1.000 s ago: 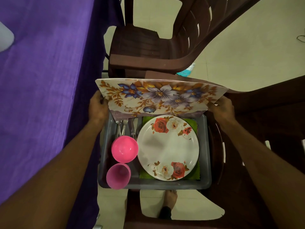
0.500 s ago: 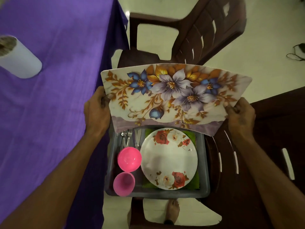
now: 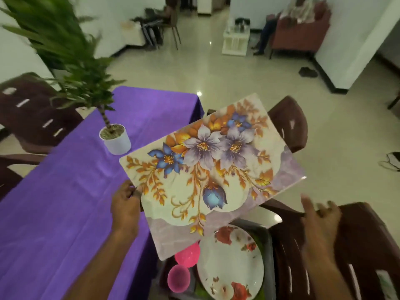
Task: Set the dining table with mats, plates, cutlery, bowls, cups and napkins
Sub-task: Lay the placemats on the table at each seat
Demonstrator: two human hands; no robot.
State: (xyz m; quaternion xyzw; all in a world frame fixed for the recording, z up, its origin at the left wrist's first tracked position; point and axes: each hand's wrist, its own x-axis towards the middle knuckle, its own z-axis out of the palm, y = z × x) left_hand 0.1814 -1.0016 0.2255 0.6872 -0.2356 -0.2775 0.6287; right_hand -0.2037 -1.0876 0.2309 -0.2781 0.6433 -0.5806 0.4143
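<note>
Between the curled fingers (image 3: 127, 192) and thumb of the left hand (image 3: 125, 210), pinching the near-left edge of the floral mat (image 3: 207, 169) and holding it up in the air, tilted, with the far corner raised higher. Hanging partly over the edge of the purple table (image 3: 75, 180) and partly over the grey bin (image 3: 269, 245). Off to the right of the mat, apart from it, hovering with fingers spread and relaxed: the right hand (image 3: 320, 215), gripping nothing, blurred, over the top of a dark brown chair (image 3: 368, 234). Just below the left fingers and under the lower edge of the mat, lying in the bin: a pink bowl (image 3: 187, 256), half hidden by the mat, and a pink cup (image 3: 179, 278) just beside it, nearer to the camera. To the right of these, also lying in the bin, a white plate (image 3: 231, 265) with red roses, resting on something green; cannot tell what the green thing is. Beyond the left fingers, standing upright on the table, a green plant in a white pot (image 3: 115, 138). Beyond the mat's far edge, standing on the pale floor, another brown chair (image 3: 290, 124).
</note>
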